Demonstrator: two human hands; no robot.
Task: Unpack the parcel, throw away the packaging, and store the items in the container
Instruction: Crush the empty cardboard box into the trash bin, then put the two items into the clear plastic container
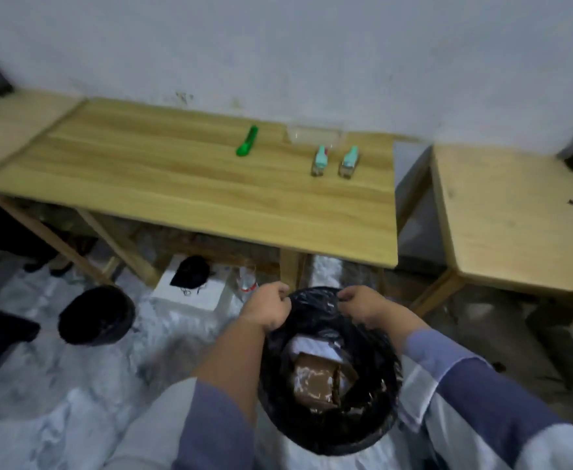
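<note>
Parcel box (315, 379): brown cardboard, flat-sided, patched with shiny tape; it lies inside the bin among white wrapping. No print on it can be read.
Bin (329, 432): round, on the floor in front of the table, lined with a glossy, crinkled black plastic bag.
Left hand (268, 308): fingers pinched on the far left rim of the bin bag.
Right hand (363, 307): fingers pinched on the far right rim of the same bag.
Bottles (320, 161): two small clear ones with mint-green caps, upright and just beside each other on the table; labels too blurred to read.
Container (313, 135): clear, thin-walled, probably plastic, just behind the bottles near the wall.
Cutter (247, 141): slim, bright green, smooth, lying left of the bottles.
Table (176, 184): pale wood-grain top, rectangular, on angled wooden legs.
Second bin (96, 315): round, black, on the floor to the left.
</note>
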